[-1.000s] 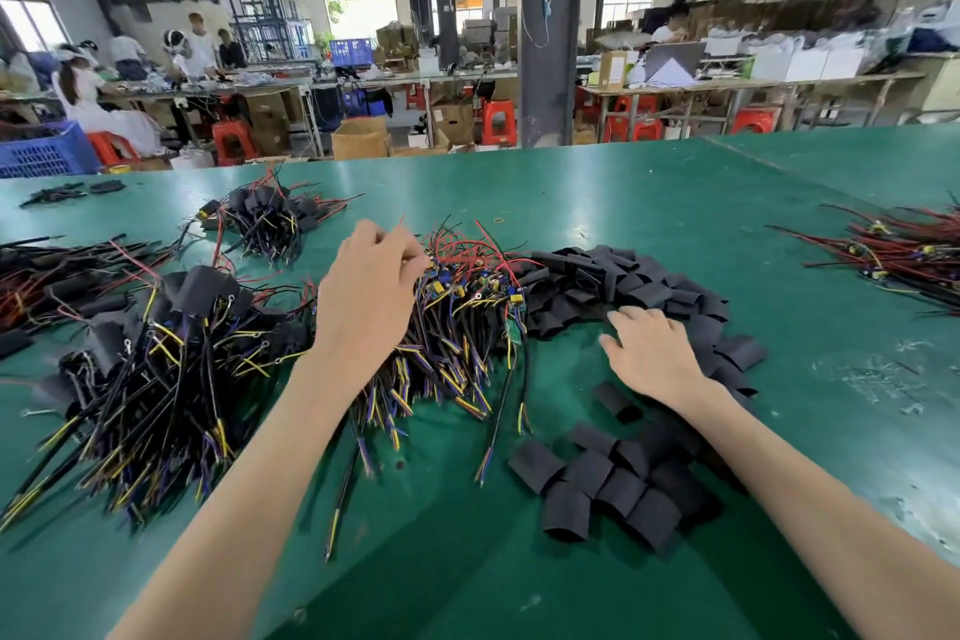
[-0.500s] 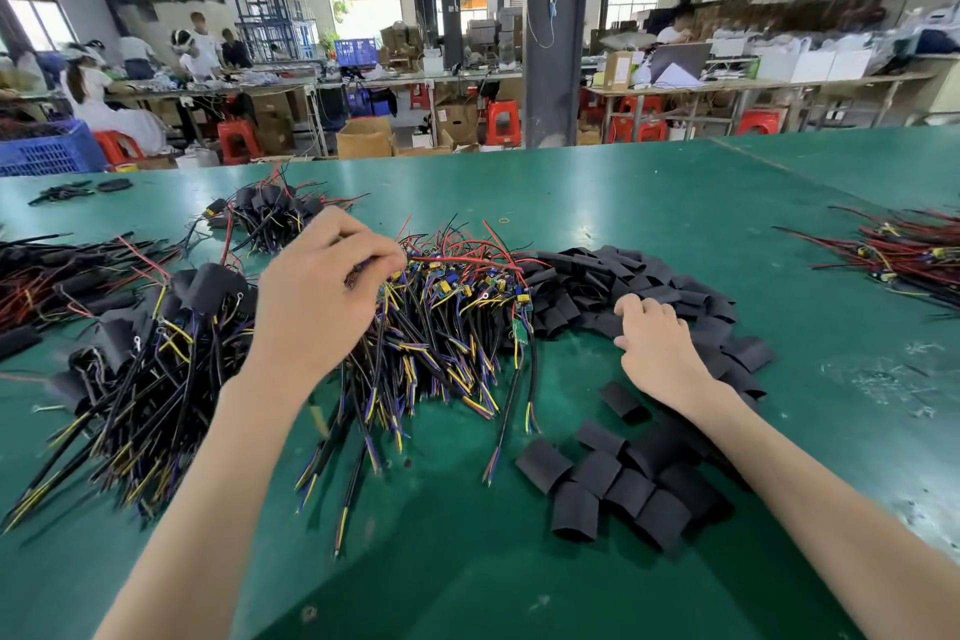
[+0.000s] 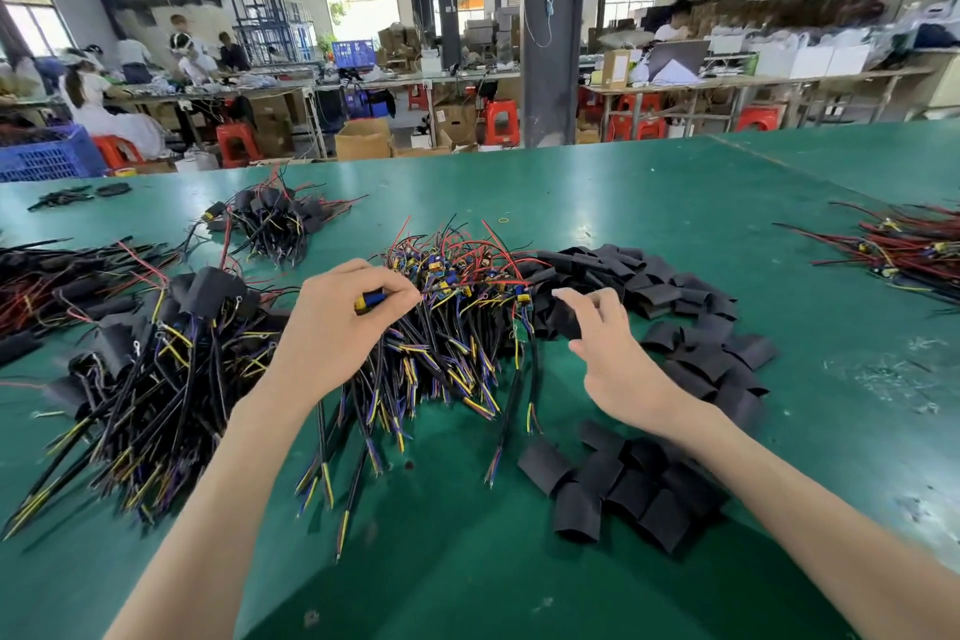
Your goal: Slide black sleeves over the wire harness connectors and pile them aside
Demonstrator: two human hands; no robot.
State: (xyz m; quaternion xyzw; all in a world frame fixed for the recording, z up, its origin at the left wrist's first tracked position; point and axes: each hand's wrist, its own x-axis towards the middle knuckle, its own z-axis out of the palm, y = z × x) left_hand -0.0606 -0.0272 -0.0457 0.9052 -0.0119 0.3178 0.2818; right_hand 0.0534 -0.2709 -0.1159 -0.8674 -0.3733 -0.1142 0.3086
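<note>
Green and wide, the desk [image 3: 623, 203] fills the head view. At its centre lies the harness heap [image 3: 457, 327], connector ends at the far side and bare wire tips toward the person. The left hand [image 3: 337, 327] hovers over that heap, thumb and forefinger pinching one blue-and-yellow connector [image 3: 370, 300], which seems to lie crosswise with its free end pointing right. Near it, the right hand [image 3: 618, 364] curls its fingers [image 3: 597, 299] round a black sleeve [image 3: 557, 317] at the edge of the loose sleeves [image 3: 675, 307]; the sleeve's mouth cannot be made out. Connector and sleeve are apart, so the sleeve probably needs to travel leftward onto it. The sleeved pile [image 3: 156, 338] sits at left.
</note>
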